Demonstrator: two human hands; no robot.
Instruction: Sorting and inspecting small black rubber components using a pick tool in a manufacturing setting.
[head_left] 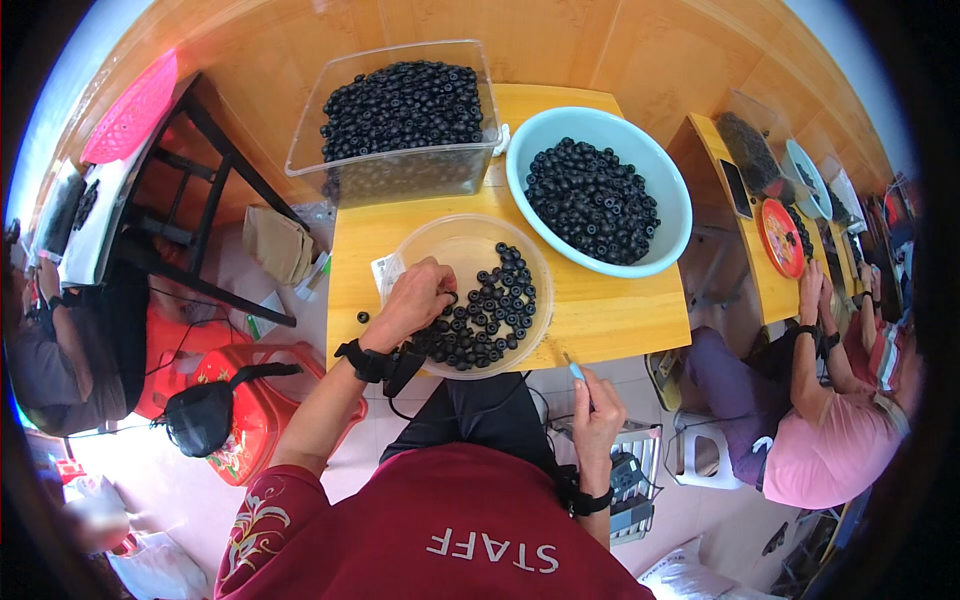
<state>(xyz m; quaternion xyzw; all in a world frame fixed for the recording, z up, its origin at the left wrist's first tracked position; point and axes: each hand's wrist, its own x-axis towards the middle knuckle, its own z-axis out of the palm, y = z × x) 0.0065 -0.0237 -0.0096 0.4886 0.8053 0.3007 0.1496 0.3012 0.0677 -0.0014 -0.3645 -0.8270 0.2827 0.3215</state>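
A shallow clear round tray (428,238) sits at the table's front edge, with many small black ring-shaped parts (490,312) heaped toward its right and front. Over its left side is my left hand (420,295), fingers closed in a pinch on one black ring at the fingertips. My right hand (598,408) is just off the front edge, wrapped round a slim tool with a light blue handle (577,371). The tool's thin tip points up toward the table; its exact kind is too small to tell. One loose black ring (363,317) lies on the table left of the tray.
Behind the tray stand a clear box (400,165) and a light blue basin (670,215), both full of black rings. A red stool (265,400) is at left. To the right, people sit along another yellow table (770,260) with a red plate (780,238).
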